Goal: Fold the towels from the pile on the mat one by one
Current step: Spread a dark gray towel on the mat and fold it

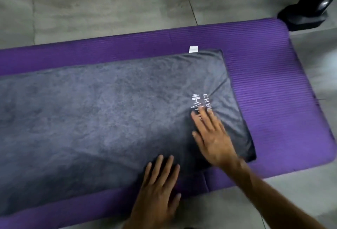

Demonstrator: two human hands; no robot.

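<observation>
Grey towel (102, 115) lies flat along the purple mat (273, 75), long side running 9 to 3 o'clock, its left end cut off by the frame edge. Its right end sits short of the mat's right end, with bare mat showing at 3 o'clock and a strip along 12 o'clock. White logo print (198, 101) near the towel's right end; small white tag (193, 49) sticks out at the far edge, toward 12 o'clock.

My right hand (213, 137) lies palm down on the towel's right end, fingers straight and spread, tips pointing to about 11 o'clock, partly covering the logo. Slightly blurred. Forearm comes in from 5 o'clock, low across the mat's near edge. Nothing gripped, just flat on the cloth.

My left hand (160, 188) lies palm down at the towel's near edge, 6 o'clock side, fingers straight, loosely together, pointing to 12 o'clock; fingertips on the towel, palm over mat. Holds nothing.

Grey tiled floor (91, 6) around the mat. Black stand base (302, 17) at 1 o'clock, just off the mat corner.
</observation>
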